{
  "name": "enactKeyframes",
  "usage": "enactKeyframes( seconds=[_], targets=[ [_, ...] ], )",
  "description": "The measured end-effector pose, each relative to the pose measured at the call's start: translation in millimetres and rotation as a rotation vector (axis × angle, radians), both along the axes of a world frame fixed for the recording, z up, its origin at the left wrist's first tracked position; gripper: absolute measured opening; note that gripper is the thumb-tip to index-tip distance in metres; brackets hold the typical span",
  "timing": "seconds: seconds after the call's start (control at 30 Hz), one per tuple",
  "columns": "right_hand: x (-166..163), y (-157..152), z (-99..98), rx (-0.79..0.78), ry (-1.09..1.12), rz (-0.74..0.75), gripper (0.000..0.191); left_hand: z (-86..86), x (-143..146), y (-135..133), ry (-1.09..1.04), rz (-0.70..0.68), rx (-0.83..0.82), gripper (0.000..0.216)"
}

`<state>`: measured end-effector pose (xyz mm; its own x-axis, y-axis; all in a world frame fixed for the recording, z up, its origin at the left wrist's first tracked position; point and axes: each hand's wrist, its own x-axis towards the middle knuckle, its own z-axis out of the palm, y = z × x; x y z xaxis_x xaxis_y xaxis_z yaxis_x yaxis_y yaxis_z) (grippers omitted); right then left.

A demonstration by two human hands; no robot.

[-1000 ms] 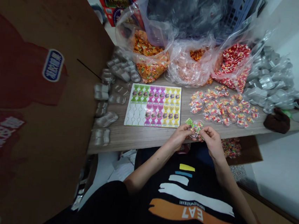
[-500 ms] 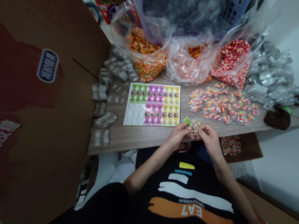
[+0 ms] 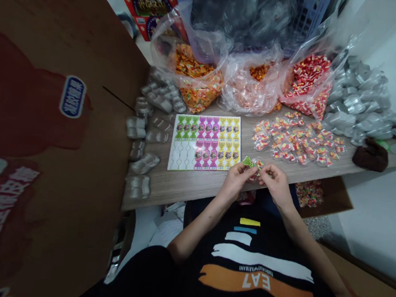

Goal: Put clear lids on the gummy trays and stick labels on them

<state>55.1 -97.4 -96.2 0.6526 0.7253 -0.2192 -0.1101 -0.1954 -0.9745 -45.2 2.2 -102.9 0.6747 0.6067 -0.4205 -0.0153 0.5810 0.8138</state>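
Near the table's front edge, my left hand [image 3: 235,178] and my right hand [image 3: 276,181] are closed around a small clear plastic candy pack [image 3: 258,163]. A green sticker [image 3: 248,161] lies along the pack's left side, its lower part covered by my left thumb. My right fingertips press on the right end of the pack. Left of my hands lies a sticker sheet [image 3: 200,153] with green, pink and yellow labels, its lower left corner bare of them. Beyond my right hand, several filled candy packs [image 3: 300,142] are spread out.
Bags of orange candies [image 3: 201,95], wrapped pieces [image 3: 245,94] and red-white candies [image 3: 312,75] line the back. Clear plastic shells pile up at left [image 3: 161,96] and right [image 3: 354,107]. A large carton [image 3: 43,152] stands at left; a box of candies [image 3: 333,199] sits below the table.
My left thumb has moved right across the sticker, covering more of the pack, and my right fingers have shifted on it. The view has swung slightly left.
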Motion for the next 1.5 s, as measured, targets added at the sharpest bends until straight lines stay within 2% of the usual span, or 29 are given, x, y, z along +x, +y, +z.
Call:
enactKeyframes(
  seconds=[0.2, 0.4, 0.57, 0.63, 0.7, 0.87, 1.0, 1.07, 1.13, 1.23, 1.33, 1.4, 1.5],
  targets=[
    [-13, 6, 14.9, -0.087, -0.311, -0.025, 0.018, -0.9, -1, -5, 0.022, 0.219, 0.125, 0.031],
    [-16, 8, 17.8, -0.171, -0.417, -0.070, 0.022, 0.9, -3, -8, -0.091, 0.221, 0.199, 0.027],
    [6, -3, 1.2, -0.163, -0.302, -0.107, 0.028, -0.9, -2, -6, -0.102, 0.252, 0.125, 0.027],
    [17, -6, -1.8, -0.118, -0.185, -0.125, 0.033, 1.0, -1, -3, -0.091, 0.266, 0.078, 0.030],
    [21, -6, 0.4, -0.039, -0.092, -0.082, 0.033, 3.9, 1, -2, -0.089, 0.264, 0.074, 0.030],
    [7, 11, 6.7, 0.104, 0.016, 0.083, 0.028, 6.9, 3, -6, -0.063, 0.231, 0.072, 0.031],
    [-5, 15, -1.7, 0.114, 0.132, 0.043, 0.034, -2.4, 1, -10, 0.003, 0.211, 0.140, 0.039],
    [-8, 13, -3.6, 0.108, 0.150, -0.022, 0.034, -8.0, -1, -11, 0.030, 0.220, 0.224, 0.030],
    [-9, 11, -1.6, 0.114, 0.124, -0.089, 0.032, -10.4, -4, -12, 0.089, 0.299, 0.414, 0.026],
    [-11, 9, 4.4, 0.121, 0.036, -0.129, 0.029, -6.8, -8, -12, 0.201, 0.426, 0.903, 0.040],
    [-13, 10, 6.7, 0.118, -0.020, -0.118, 0.026, -0.6, -10, -11, 0.240, 0.409, 1.313, 0.024],
    [-15, 11, 5.0, 0.126, -0.011, -0.096, 0.025, 1.1, -10, -9, 0.264, 0.379, 1.423, 0.015],
    [-16, 11, 0.6, 0.135, 0.025, -0.068, 0.026, 0.0, -10, -7, 0.326, 0.370, 1.440, 0.012]
  ],
)
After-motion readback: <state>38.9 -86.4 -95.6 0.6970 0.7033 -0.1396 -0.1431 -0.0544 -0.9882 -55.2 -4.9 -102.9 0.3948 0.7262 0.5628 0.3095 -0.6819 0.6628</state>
